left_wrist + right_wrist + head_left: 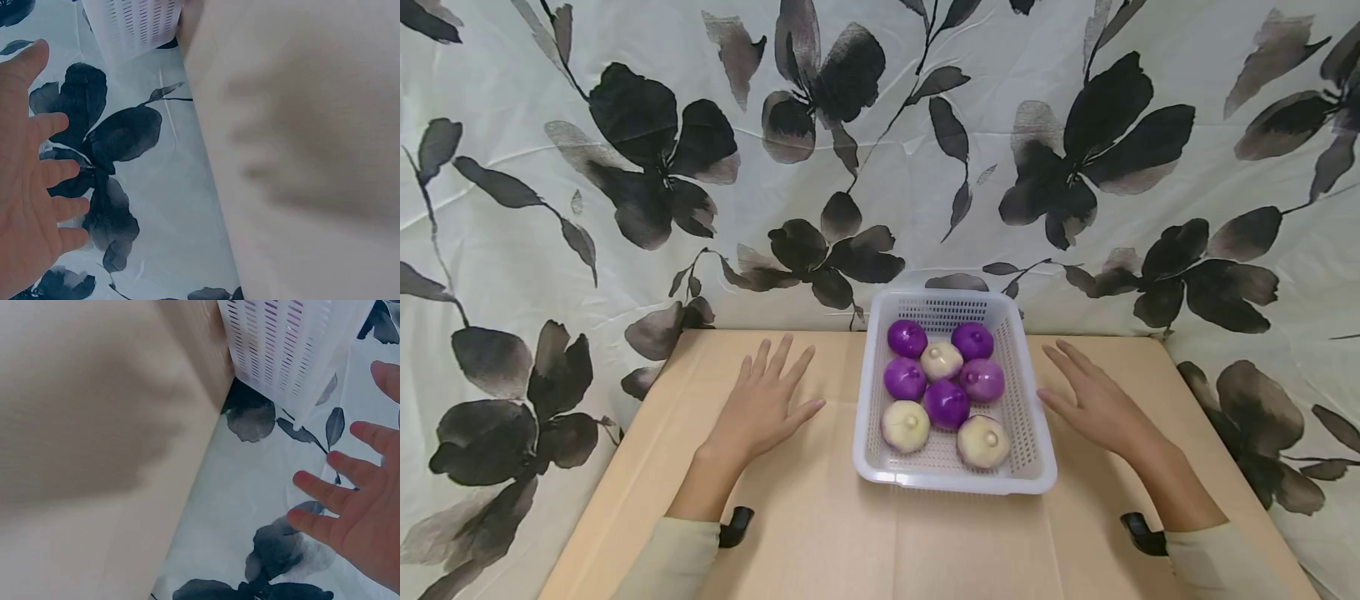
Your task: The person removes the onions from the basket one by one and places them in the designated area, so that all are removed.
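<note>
A white plastic basket (955,481) with slotted walls stands on the table, holding several shiny purple onions (946,404) and three pale, cream-coloured onions (906,427). To its left is my left hand (758,417), fingers spread and straight, holding nothing. My right hand (1101,408) is on the other side, its fingers extended and its fingertips close to the basket's right wall. In the left wrist view, the left hand (28,187) shows its palm and throws a shadow on the table. The right hand (362,487) appears likewise in the right wrist view.
The light wooden table (820,533) ends at a back edge just behind the basket. A white cloth with dark floral print (955,192) hangs behind it and shows at both sides. Black straps (1142,533) sit at both wrists, by the pale sleeves.
</note>
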Tool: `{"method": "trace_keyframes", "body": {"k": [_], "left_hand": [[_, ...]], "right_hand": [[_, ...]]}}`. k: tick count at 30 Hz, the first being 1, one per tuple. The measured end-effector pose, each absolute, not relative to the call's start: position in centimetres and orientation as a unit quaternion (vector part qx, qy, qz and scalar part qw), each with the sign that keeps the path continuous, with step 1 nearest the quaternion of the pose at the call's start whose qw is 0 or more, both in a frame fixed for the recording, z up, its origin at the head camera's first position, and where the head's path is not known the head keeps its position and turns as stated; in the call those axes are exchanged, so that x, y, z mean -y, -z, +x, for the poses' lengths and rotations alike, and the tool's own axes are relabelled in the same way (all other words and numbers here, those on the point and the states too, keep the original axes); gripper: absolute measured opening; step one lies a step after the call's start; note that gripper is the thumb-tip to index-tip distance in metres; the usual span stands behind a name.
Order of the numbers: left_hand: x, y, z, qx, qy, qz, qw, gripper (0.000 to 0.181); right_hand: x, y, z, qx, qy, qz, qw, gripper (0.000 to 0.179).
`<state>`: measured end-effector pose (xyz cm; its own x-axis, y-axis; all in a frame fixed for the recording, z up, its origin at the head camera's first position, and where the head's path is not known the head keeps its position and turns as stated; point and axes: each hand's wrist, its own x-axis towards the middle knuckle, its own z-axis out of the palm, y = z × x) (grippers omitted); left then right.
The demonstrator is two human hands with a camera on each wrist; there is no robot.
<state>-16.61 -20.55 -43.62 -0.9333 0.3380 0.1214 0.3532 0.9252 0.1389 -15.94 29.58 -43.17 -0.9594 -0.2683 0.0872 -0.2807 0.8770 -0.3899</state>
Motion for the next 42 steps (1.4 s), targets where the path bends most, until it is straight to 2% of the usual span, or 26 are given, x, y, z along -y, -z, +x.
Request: {"method": "trace_keyframes", "body": {"k": [13, 22, 42], "left_hand": [[19.1, 42.6, -17.6, 0.973, 0.058, -0.216, 0.065, 0.081], [17.7, 41.4, -18.8, 0.968, 0.046, -0.235, 0.070, 0.079], [13.0, 39.3, -21.0, 0.950, 0.028, -0.299, 0.079, 0.076]], "right_hand": [[-28.5, 45.6, -16.5, 0.941, -0.278, 0.188, 0.038, 0.062], [-28.1, 46.6, -16.3, 0.934, -0.302, 0.190, 0.029, 0.053], [-27.3, 46.9, -16.1, 0.913, -0.364, 0.181, 0.030, 0.054]]}}
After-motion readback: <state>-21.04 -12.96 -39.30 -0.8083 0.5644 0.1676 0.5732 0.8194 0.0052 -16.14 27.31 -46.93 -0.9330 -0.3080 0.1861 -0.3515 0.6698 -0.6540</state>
